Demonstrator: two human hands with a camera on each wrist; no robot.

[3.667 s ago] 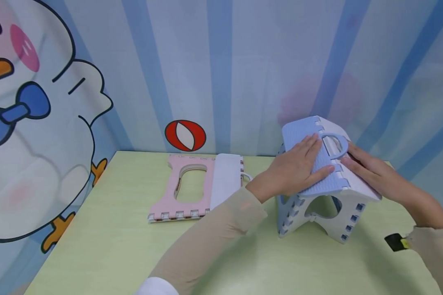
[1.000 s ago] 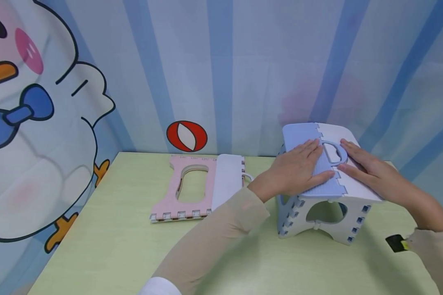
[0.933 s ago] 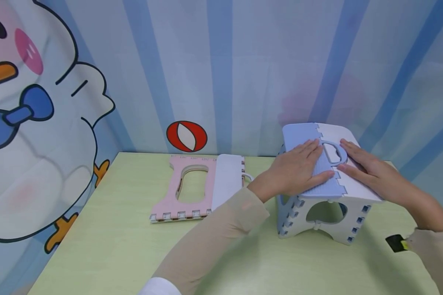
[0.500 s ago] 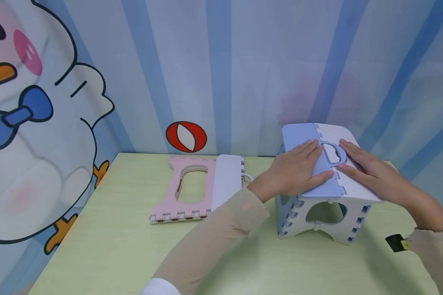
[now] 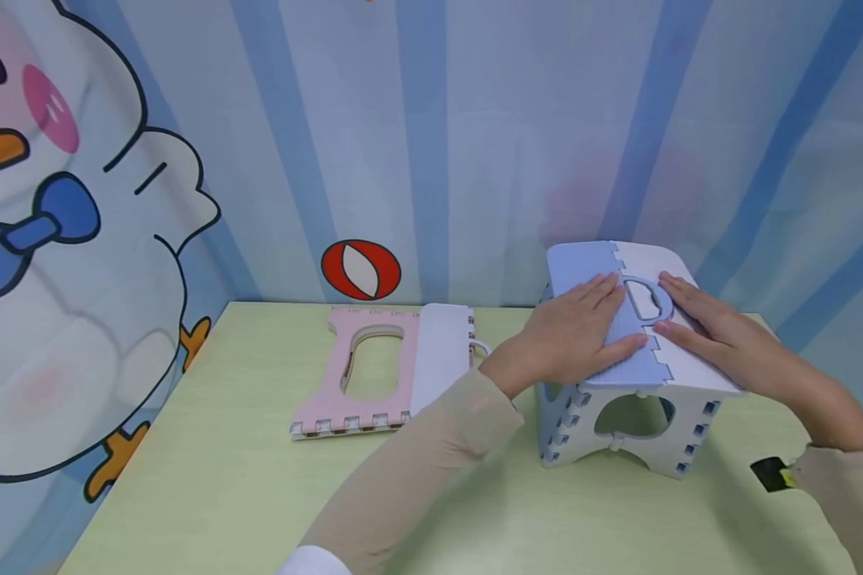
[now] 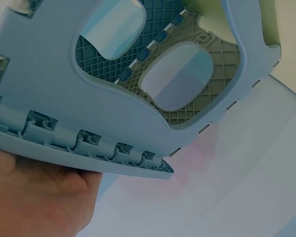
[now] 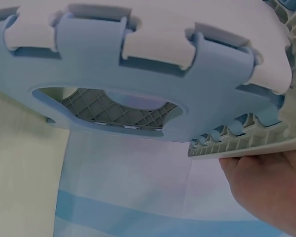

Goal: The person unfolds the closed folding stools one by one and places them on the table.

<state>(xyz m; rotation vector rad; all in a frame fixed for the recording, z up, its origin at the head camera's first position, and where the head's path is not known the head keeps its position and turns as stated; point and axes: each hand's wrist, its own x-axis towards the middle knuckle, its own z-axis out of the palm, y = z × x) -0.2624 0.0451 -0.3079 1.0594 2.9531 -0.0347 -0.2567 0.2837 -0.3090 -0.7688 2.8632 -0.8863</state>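
A blue and white folding stool (image 5: 633, 411) stands unfolded on its legs at the right of the table in the head view. Its seat is level, with a blue carry handle (image 5: 665, 299) lying over the slot in the middle. My left hand (image 5: 571, 331) lies flat on the blue half, fingers straight. On the white half rests my right hand (image 5: 733, 339), its fingers stretched toward the handle. Both wrist views look at the stool from the side: hinged blue legs (image 6: 113, 108) in the left one, interlocking blue and white legs (image 7: 158, 74) in the right one.
A pink and white folding stool (image 5: 406, 359) lies folded flat on the pale green table (image 5: 208, 479), left of the left forearm. Behind the table hangs a blue striped backdrop (image 5: 489, 160) with a cartoon bird (image 5: 79, 343) and a red ball print.
Earlier the blue and white seat was peaked at its centre seam; it has since flattened under both hands, and the legs spread slightly. Over the last second the hands have stayed in place.
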